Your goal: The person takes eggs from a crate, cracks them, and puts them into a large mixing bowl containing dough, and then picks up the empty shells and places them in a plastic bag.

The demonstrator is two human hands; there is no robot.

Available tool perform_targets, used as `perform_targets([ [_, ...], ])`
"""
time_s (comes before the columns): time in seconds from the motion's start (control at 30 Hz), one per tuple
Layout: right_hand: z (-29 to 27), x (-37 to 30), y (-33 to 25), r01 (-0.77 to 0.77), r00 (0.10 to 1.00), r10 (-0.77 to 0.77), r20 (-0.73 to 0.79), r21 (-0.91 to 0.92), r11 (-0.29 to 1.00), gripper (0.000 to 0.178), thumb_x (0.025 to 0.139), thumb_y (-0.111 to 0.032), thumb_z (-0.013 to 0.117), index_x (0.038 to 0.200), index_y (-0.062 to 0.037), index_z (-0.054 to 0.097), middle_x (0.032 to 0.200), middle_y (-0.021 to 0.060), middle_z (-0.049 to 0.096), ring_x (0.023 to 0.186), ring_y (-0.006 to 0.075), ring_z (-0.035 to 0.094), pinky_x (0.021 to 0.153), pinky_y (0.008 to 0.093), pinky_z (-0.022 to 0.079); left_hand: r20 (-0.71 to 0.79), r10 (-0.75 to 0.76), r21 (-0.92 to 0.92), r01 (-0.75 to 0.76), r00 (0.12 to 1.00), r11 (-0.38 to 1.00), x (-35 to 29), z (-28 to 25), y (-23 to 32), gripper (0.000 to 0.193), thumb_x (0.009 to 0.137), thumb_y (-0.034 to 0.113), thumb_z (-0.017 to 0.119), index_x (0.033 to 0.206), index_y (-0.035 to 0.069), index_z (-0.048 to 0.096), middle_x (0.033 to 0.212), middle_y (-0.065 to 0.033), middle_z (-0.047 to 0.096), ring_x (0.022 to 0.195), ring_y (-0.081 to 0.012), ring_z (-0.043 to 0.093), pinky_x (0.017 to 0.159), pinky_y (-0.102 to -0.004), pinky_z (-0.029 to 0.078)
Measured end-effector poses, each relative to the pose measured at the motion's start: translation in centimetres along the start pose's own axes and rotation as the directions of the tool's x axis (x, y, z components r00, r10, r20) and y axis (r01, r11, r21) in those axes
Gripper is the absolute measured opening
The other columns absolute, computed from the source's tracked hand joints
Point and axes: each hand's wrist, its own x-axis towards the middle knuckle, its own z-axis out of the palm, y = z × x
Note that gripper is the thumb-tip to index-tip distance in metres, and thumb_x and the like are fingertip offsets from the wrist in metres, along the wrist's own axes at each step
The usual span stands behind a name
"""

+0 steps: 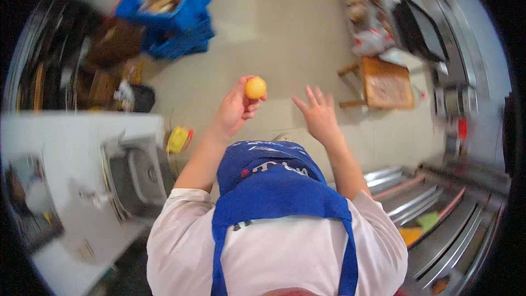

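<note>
My left hand point(234, 108) is raised in front of my blue apron point(279, 192). Its fingers curl round a small, shiny yellow-orange ball point(255, 88); the frame does not show whether this is a fruit. To the right, my right hand point(319, 116) is held out in the air with its fingers spread and nothing in it. A gap separates the two hands, with tiled floor point(279, 49) below them.
Blue crates point(181, 22) stand at the far left, the upper one holding pale items. A wooden stool point(386, 82) is at the right. On my left is a white counter with a grey sink point(137, 172); near right, a metal rack point(438, 230).
</note>
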Motion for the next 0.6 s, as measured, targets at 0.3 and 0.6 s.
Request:
perform_targets([
  [0.3, -24.1, -13.4, 1.1, -0.295, 0.471, 0.486, -0.736, 0.388, 0.873, 0.024, 0.072, -0.001, 0.064, 0.092, -0.0028, 0.051, 0.088, 0.0038, 0.056, 0.067, 0.0086, 0.058, 0.053, 0.0217, 0.046, 0.397, -0.408, 0.328, 0.288, 0.822, 0.900, 19.0, 27.4, -18.2, 0.034, 0.102, 0.039, 0.037, 0.121, 0.011, 0.045, 0.098, -0.0043, 0.056, 0.069, -0.0064, 0.045, 0.054, -0.0186, 0.036],
  [0.6, -42.1, -24.5, 13.3, -0.304, 0.051, 0.527, -0.848, 0.490, 0.817, 0.034, 0.069, -0.003, 0.066, 0.098, -0.0018, 0.048, 0.094, 0.0070, 0.054, 0.076, 0.0122, 0.062, 0.058, 0.0252, 0.055, 0.715, -0.409, 0.540, -0.076, 0.567, 0.838, 32.1, 49.6, -36.7, 0.028, 0.101, 0.026, 0.044, 0.120, 0.005, 0.045, 0.098, -0.0037, 0.056, 0.070, -0.0063, 0.047, 0.058, -0.0201, 0.040],
])
